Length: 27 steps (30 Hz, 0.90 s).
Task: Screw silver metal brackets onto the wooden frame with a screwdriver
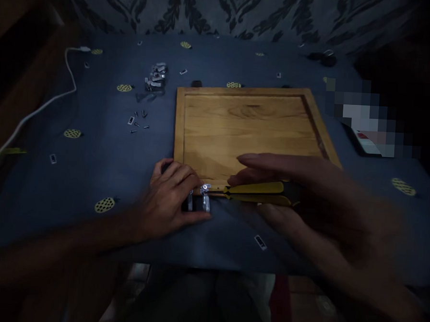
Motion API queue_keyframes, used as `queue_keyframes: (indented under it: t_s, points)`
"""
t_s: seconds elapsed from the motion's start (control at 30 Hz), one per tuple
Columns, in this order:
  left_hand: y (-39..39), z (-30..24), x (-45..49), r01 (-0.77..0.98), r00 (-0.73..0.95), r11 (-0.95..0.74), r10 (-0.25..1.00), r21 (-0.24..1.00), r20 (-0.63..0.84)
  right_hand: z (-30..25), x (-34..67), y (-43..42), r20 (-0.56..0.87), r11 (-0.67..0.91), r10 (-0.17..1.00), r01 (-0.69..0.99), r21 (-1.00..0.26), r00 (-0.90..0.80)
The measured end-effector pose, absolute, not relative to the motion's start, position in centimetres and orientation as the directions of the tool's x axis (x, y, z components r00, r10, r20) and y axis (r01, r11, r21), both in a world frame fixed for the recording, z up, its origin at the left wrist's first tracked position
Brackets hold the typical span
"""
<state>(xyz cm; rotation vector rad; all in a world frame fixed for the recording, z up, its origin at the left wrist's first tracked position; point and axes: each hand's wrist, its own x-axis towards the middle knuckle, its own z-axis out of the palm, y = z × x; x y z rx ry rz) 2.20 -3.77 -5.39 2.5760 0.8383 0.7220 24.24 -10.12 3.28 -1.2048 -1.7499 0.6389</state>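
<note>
A wooden board [249, 129] with a raised rim lies flat on the cloth. At its near left edge, my left hand [170, 197] curls its fingers over the corner, the thumb stretched below the edge. Between index finger and thumb sits a small shiny metal bracket [206, 203] with a cross-head screw [205, 187]; a second metal piece [190, 201] shows just left of it. In my right hand [317, 205], blurred by motion, is a screwdriver [258, 188] with a yellow and black handle. It lies nearly level, shaft pointing left toward the bracket; whether the tip touches is unclear.
Left of the board lie a pile of metal brackets [157, 76] and several loose screws [136, 124]. A white cable [41, 106] runs down the left side. A phone [372, 145], partly pixelated, lies at right. Dark keys [326, 58] sit at the back right.
</note>
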Motion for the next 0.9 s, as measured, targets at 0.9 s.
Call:
queue_keyframes:
  t_s: [0.9]
  points:
    - [-3.6,-5.7,2.0,0.435,0.723,-0.758,0.616,0.487,0.313,2.5,23.2,-9.6,0.555,0.531,0.816,0.588,-0.61,-0.161]
